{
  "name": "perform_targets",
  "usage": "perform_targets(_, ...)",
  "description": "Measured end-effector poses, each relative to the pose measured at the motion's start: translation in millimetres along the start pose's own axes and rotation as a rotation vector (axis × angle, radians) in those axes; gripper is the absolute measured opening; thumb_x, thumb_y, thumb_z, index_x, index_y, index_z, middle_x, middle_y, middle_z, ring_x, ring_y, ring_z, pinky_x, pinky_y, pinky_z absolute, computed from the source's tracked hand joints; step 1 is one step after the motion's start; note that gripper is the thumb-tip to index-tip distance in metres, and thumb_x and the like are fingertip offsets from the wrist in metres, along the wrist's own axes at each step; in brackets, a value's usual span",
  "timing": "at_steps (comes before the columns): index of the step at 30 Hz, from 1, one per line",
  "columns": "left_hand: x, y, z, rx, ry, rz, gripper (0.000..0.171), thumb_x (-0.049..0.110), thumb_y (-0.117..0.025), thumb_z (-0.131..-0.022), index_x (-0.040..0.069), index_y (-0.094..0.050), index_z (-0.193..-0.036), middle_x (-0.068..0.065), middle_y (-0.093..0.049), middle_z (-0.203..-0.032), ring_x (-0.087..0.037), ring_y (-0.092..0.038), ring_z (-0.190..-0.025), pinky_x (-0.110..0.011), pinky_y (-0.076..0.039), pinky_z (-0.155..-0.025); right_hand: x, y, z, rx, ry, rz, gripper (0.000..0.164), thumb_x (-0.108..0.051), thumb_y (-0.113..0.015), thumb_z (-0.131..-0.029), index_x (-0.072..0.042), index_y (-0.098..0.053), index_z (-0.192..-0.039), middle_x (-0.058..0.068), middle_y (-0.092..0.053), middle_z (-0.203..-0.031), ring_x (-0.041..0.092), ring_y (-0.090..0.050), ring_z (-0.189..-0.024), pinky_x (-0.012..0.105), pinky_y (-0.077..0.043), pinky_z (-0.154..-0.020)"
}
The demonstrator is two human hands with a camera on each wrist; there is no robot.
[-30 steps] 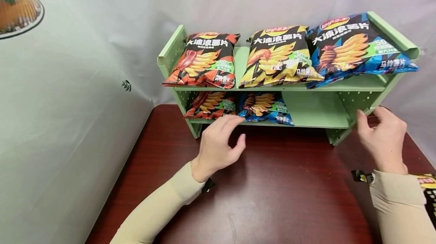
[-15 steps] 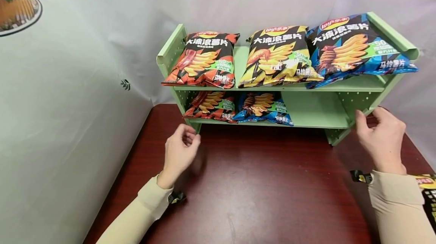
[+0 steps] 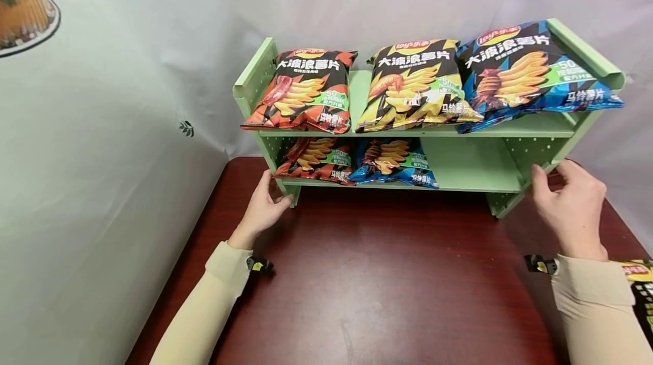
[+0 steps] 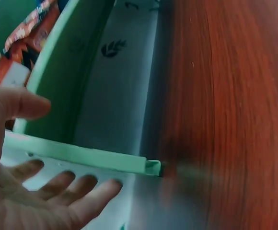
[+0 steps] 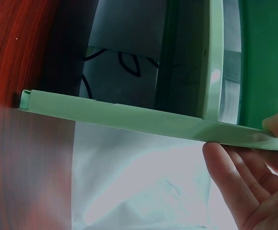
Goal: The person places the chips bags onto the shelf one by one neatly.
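Note:
A green two-tier shelf rack (image 3: 469,186) stands at the back of the table. My right hand (image 3: 573,206) grips its right side panel, thumb on the inner face and fingers on the outer, as the right wrist view shows on the panel's edge (image 5: 129,120). My left hand (image 3: 262,206) is at the left side panel (image 4: 81,153), its fingers spread along the outside and the thumb raised on the inner side. On the top tier lie a red chip bag (image 3: 308,90), a yellow one (image 3: 415,84) and a blue one (image 3: 530,70). Below are another red bag (image 3: 318,161) and a blue bag (image 3: 393,164).
Dark red tabletop (image 3: 388,285) spreads in front of the rack. Another chip bag (image 3: 643,291) lies at the right edge, partly behind my right sleeve. Pale sheeting (image 3: 127,155) hangs at the left and behind.
My left hand has moved left from in front of the lower blue bag to the rack's left side panel, its fingers straightening. My right hand keeps its grip; the bags stay in place.

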State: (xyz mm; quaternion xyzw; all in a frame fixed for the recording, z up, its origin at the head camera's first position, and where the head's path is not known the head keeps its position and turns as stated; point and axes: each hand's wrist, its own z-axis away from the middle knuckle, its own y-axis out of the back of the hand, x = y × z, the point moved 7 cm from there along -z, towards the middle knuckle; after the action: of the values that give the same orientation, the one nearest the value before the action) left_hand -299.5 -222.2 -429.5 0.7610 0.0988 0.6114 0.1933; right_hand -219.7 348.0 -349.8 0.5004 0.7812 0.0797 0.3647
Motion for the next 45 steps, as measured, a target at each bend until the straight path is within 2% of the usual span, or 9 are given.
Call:
perform_targets(3,-6.5,0.3,-5.3,-0.028,0.005,-0.007,0.079,0.001,-0.069,-0.093,0.017,-0.031,-0.16,-0.017,-0.053,-0.149,-0.04,-0.062,-0.122,-0.026,-0.056,-0.08,-2,-1,-2,0.002,0.004,0.001,0.03,-0.024,-0.066,-0.094,0.005,-0.072,-0.093,0.023,-0.07,-0.082,-0.035,-0.033,-0.079,0.005,-0.023,-0.068)
perform_targets(9,-12.8,2.3,-13.5,-0.006,-0.028,0.036,0.079,-0.006,-0.066,-0.093,0.014,-0.032,-0.162,-0.019,-0.045,-0.158,-0.04,-0.054,-0.136,-0.047,-0.052,-0.099,-4,-1,-5,0.005,0.004,-0.003,0.03,-0.025,-0.065,-0.093,0.005,-0.072,-0.093,0.019,-0.069,-0.08,-0.035,-0.034,-0.078,0.003,-0.024,-0.069)
perform_targets(15,-20.7,0.9,-14.6,-0.018,0.016,0.118,0.081,-0.002,-0.065,-0.097,0.029,-0.031,-0.164,-0.012,-0.044,-0.16,-0.04,-0.057,-0.135,-0.026,-0.058,-0.078,-6,0,-5,-0.004,0.007,-0.005,0.031,-0.025,-0.064,-0.094,0.006,-0.071,-0.094,0.029,-0.07,-0.087,-0.035,-0.033,-0.079,0.002,-0.023,-0.069)
perform_targets(20,-28.7,-0.4,-13.4,-0.046,0.082,0.169,0.079,0.008,-0.065,-0.1,0.036,-0.028,-0.164,-0.012,-0.042,-0.161,-0.04,-0.057,-0.135,-0.03,-0.062,-0.078,-5,1,-5,-0.016,-0.008,0.013,0.032,-0.025,-0.065,-0.095,0.006,-0.071,-0.096,0.029,-0.071,-0.089,-0.035,-0.033,-0.08,0.005,-0.024,-0.067)
perform_targets(29,-29.5,-3.8,-11.9,-0.071,0.103,-0.085,0.068,0.015,-0.06,-0.102,0.023,-0.032,-0.163,-0.015,-0.052,-0.153,-0.027,-0.067,-0.094,-0.031,-0.056,-0.074,-4,2,-2,-0.157,-0.061,0.125,0.032,-0.023,-0.063,-0.097,0.005,-0.071,-0.111,0.031,-0.073,-0.095,-0.035,-0.025,-0.08,0.023,-0.032,-0.066)
perform_targets(33,-29.1,-4.6,-12.2,-0.06,0.095,-0.178,0.061,0.016,-0.059,-0.1,0.016,-0.038,-0.158,-0.019,-0.064,-0.132,-0.026,-0.067,-0.087,-0.035,-0.054,-0.074,-6,6,7,-0.277,-0.071,0.174,0.039,-0.021,-0.064,-0.096,0.004,-0.066,-0.126,0.034,-0.069,-0.11,0.008,-0.064,-0.083,0.045,-0.042,-0.075)
perform_targets(36,-29.1,-4.3,-12.3,-0.042,0.078,-0.237,0.056,0.017,-0.059,-0.098,0.014,-0.044,-0.152,-0.017,-0.069,-0.123,-0.026,-0.066,-0.091,-0.036,-0.051,-0.078,-5,9,17,-0.371,-0.06,0.221,0.049,-0.02,-0.066,-0.096,0.006,-0.058,-0.138,0.037,-0.06,-0.123,0.053,-0.058,-0.1,0.066,-0.042,-0.083)
perform_targets(42,-30.4,-4.0,-12.8,-0.051,0.075,-0.277,0.059,0.018,-0.059,-0.097,0.014,-0.042,-0.153,-0.017,-0.066,-0.133,-0.027,-0.064,-0.099,-0.04,-0.049,-0.083,2,20,50,-0.531,0.02,0.323,0.064,-0.023,-0.071,-0.095,0.006,-0.048,-0.147,0.037,-0.051,-0.125,0.052,-0.056,-0.095,0.068,-0.042,-0.075)
perform_targets(45,-31.4,-3.7,-13.7,-0.067,0.079,-0.273,0.069,0.018,-0.06,-0.097,0.017,-0.033,-0.161,-0.016,-0.059,-0.146,-0.029,-0.063,-0.101,-0.042,-0.048,-0.084,5,30,70,-0.518,0.08,0.33,0.065,-0.024,-0.071,-0.095,0.007,-0.047,-0.147,0.039,-0.051,-0.125,0.055,-0.055,-0.101,0.068,-0.042,-0.079)
